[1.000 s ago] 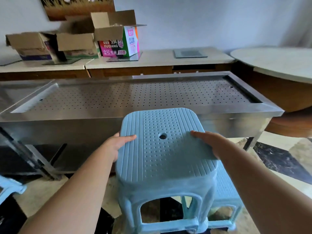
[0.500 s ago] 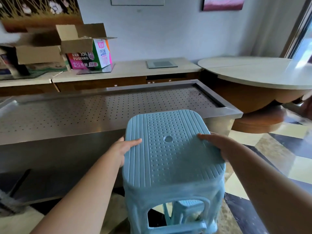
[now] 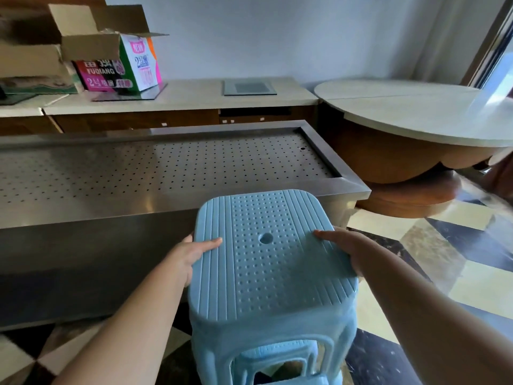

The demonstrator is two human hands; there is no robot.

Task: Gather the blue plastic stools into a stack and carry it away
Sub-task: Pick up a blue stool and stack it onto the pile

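A light blue plastic stool (image 3: 266, 262) with a dotted seat and a centre hole is right in front of me, held off the floor. My left hand (image 3: 191, 254) grips the seat's left edge, thumb lying on top. On the right edge, my right hand (image 3: 344, 245) holds it the same way. Through the stool's leg openings I see the seat of another blue stool (image 3: 277, 354) beneath it; whether the two are nested I cannot tell.
A long steel counter (image 3: 347, 182) with a perforated top stands just ahead. Behind it a wooden sideboard (image 3: 194, 95) carries open cardboard boxes (image 3: 116, 65). A round table (image 3: 416, 112) stands at the right. Checkered tile floor (image 3: 458, 254) spreads to the right.
My view has swung to the right along the steel counter, with the stool still in both hands. The second stool, earlier off to the lower right, now shows directly under the held one.
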